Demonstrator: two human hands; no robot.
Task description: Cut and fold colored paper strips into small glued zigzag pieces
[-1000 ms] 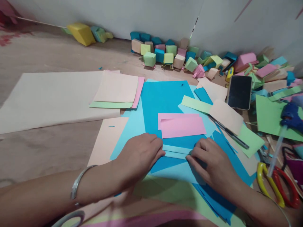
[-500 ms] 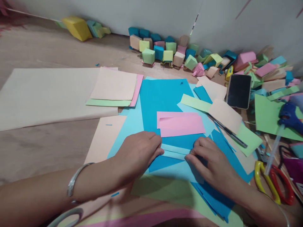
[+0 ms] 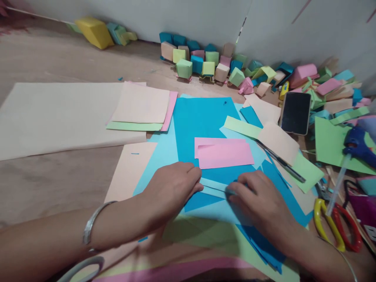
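Observation:
A narrow light-blue paper strip (image 3: 214,188), creased along its length, lies over a dark blue sheet (image 3: 202,117). My left hand (image 3: 178,184) is closed on the strip's left end, fingers curled together. At the other end my right hand (image 3: 255,196) pinches the strip between thumb and fingers; its fingertips are slightly blurred. Just beyond the strip are two overlapping pink paper pieces (image 3: 225,155), touched by neither hand. Under both hands spread several layers of coloured paper, among them a green sheet (image 3: 202,235).
Small folded paper boxes (image 3: 184,69) line the wall. To the right are a phone (image 3: 296,113), a black pen-like tool (image 3: 282,161), red-and-yellow-handled scissors (image 3: 329,223) and a blue glue gun (image 3: 357,143). Stacked paper squares (image 3: 142,103) lie at left. A grey handle loop (image 3: 84,268) shows at bottom left.
My right hand has shifted a little left along the strip, its fingertips now further over it. The left hand stays at its end. The view has moved very slightly.

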